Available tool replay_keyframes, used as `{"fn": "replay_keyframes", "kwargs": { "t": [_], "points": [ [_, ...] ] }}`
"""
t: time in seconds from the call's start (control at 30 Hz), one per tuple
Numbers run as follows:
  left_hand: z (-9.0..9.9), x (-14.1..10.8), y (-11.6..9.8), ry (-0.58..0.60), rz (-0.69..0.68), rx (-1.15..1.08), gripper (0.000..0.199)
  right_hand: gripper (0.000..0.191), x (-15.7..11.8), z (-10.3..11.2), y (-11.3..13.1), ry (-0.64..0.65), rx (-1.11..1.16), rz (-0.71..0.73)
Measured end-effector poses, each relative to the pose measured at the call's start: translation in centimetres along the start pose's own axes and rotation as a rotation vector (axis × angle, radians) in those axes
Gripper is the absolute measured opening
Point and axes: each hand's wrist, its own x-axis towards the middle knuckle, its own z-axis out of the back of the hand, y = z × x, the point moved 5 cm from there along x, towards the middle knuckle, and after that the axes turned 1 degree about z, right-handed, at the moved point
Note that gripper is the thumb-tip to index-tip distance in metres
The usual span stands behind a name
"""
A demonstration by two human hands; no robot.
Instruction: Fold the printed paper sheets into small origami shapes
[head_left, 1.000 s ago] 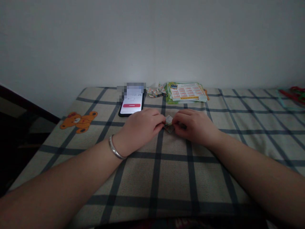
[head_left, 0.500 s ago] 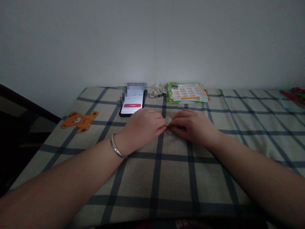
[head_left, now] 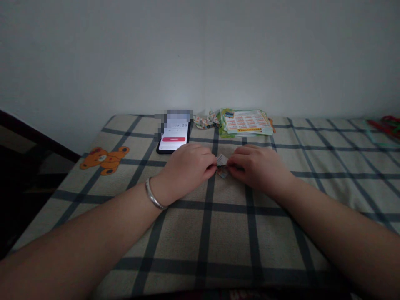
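Note:
A small folded piece of printed paper [head_left: 222, 160] is pinched between my two hands, just above the checked tablecloth. My left hand [head_left: 193, 166], with a silver bangle [head_left: 153, 194] on its wrist, grips the paper's left side between thumb and fingers. From the other side my right hand [head_left: 254, 166] pinches the right edge, its fingers curled. An upper flap and a lower patterned part of the paper show between the fingertips; the rest is hidden by the fingers.
A lit phone [head_left: 173, 135] lies beyond my left hand. Folded paper pieces [head_left: 206, 121] and a stack of printed sheets [head_left: 245, 123] sit near the wall. An orange bear figure [head_left: 106, 159] is on the checked tablecloth [head_left: 225, 237] at left; red and green items [head_left: 389, 127] lie far right.
My hands have drawn slightly apart, the right one moving a little to the right. More of the paper now shows between them, with its upper flap standing out.

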Motion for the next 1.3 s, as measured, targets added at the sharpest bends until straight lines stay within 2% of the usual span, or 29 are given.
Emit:
{"fn": "replay_keyframes", "kwargs": {
  "t": [0.2,0.4,0.6,0.77,0.9,1.1,1.3],
  "points": [
    [-0.1,0.0,-0.1,0.015,0.026,-0.001,0.013,0.021,-0.1,0.3,0.2,-0.012,-0.123,-0.046],
    [0.2,-0.2,-0.4,0.033,0.047,0.078,0.014,0.023,-0.2,0.3,0.2,-0.018,-0.148,-0.062],
    [0.5,-0.4,-0.9,-0.027,0.053,0.169,0.011,0.018,-0.1,0.3,0.0,0.016,-0.094,-0.123],
    [-0.2,-0.2,-0.1,0.036,0.131,0.054,0.014,0.013,0.2,-0.4,-1.0,0.065,0.079,-0.184],
    [-0.6,0.0,0.7,0.072,0.18,-0.032,0.014,0.013,0.4,-0.8,-1.4,0.065,0.135,-0.147],
    [-0.5,-0.1,0.6,0.008,0.097,0.08,0.013,0.01,0.4,-0.7,-1.2,0.051,0.159,-0.074],
    [-0.5,-0.1,0.4,0.003,0.099,0.103,0.012,0.01,0.3,-0.2,-0.9,0.029,0.105,-0.011]
  ]
}}
